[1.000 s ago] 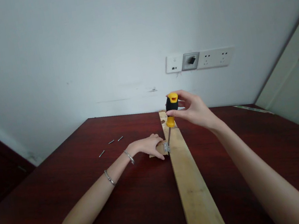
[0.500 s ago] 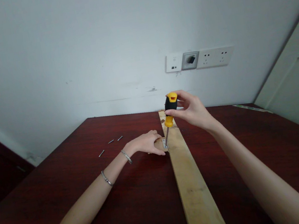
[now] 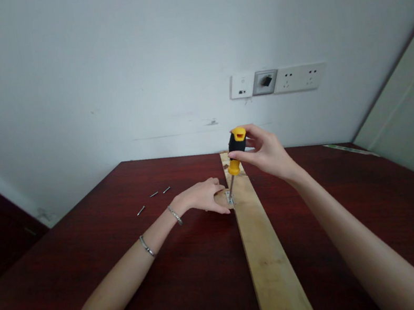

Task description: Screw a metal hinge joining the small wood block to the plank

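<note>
A yellow and black screwdriver (image 3: 236, 144) is gripped by its handle in my right hand (image 3: 264, 150), fingers closed round it. Its shaft slants down to a small metal bracket (image 3: 229, 197) at the left edge of a long wooden plank (image 3: 262, 241). My left hand (image 3: 202, 197) is wrapped over a short wooden block (image 3: 221, 200) that butts against the plank beside the bracket. Fingers and thumb hide part of that block. Whether the screwdriver tip sits in a screw is too small to tell.
Several screws (image 3: 153, 194) lie loose on the dark red table (image 3: 198, 285), left of my left hand. The white wall with sockets (image 3: 298, 78) rises behind the table's far edge. A pale strip (image 3: 350, 150) lies at the far right edge.
Both hands keep their places on the block and the screwdriver. The view has shifted very slightly; no clear movement of the things shows.
</note>
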